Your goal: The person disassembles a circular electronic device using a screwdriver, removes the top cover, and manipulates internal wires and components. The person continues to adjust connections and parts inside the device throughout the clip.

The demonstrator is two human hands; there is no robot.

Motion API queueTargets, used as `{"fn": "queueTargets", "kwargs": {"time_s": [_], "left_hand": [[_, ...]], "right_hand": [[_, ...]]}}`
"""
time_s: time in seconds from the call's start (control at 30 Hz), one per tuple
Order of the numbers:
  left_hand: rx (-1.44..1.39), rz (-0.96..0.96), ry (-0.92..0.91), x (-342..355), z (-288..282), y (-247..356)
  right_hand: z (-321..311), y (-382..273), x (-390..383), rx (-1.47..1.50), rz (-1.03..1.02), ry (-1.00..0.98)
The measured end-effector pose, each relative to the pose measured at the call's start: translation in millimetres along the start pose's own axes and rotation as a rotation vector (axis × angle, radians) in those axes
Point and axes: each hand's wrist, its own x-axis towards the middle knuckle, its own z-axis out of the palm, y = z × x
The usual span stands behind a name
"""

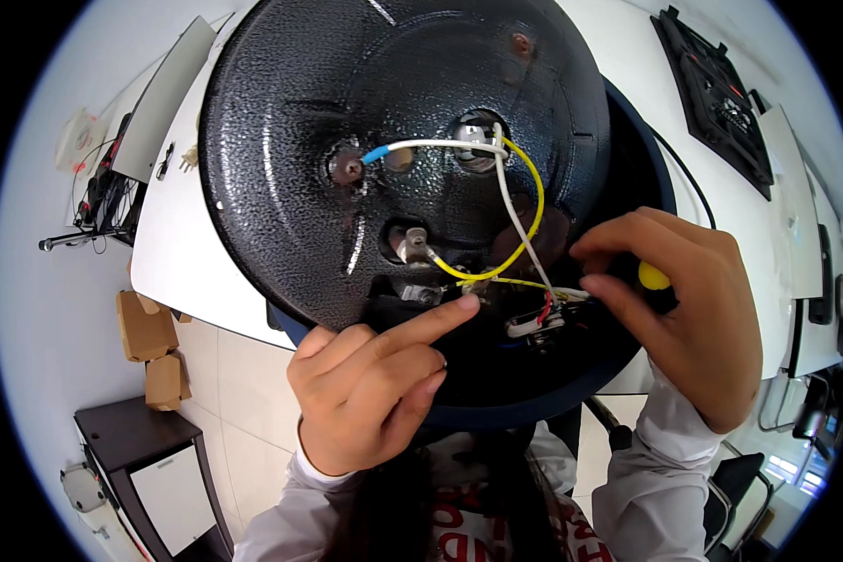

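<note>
A round black appliance plate [281,159] is tilted up over a dark tub [637,122]. White wire [440,143] with a blue sleeved end and yellow wire [539,206] run across it to metal fittings. Below, a small switch-like component [534,328] carries white and red wires. My left hand [365,398] points its index finger, tip at the wires by a metal bracket [421,293], other fingers curled. My right hand [670,314] has thumb and index apart beside the white wire ends at the plate's lower right. A yellow knob-like object [654,274] is partly behind it.
The white table [173,267] extends around the tub, with an open black tool case [712,98] at upper right. Cardboard boxes [145,326] and a dark cabinet [140,431] stand at left on the floor. Chairs [740,487] are at lower right.
</note>
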Motion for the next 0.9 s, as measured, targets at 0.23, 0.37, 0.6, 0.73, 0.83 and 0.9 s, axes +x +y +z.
{"fn": "queueTargets", "kwargs": {"time_s": [0.23,0.37,0.6,0.73,0.83,0.9], "left_hand": [[0.006,-0.006,0.011,0,1,0],[0.001,-0.023,0.02,-1,1,2],[-0.037,-0.014,0.031,-1,2,0],[-0.018,-0.015,0.026,0,1,1],[-0.026,-0.018,0.022,1,0,2],[-0.025,-0.028,0.02,1,0,2]], "right_hand": [[-6,6,-9,-0.078,-0.019,-0.138],[-6,0,0,-0.365,-0.091,-0.285],[-3,3,11,-0.428,-0.152,-0.351],[-5,6,15,-0.245,-0.096,-0.374],[-8,3,12,-0.236,-0.066,-0.357],[-10,4,9,-0.17,-0.102,-0.335]]}}
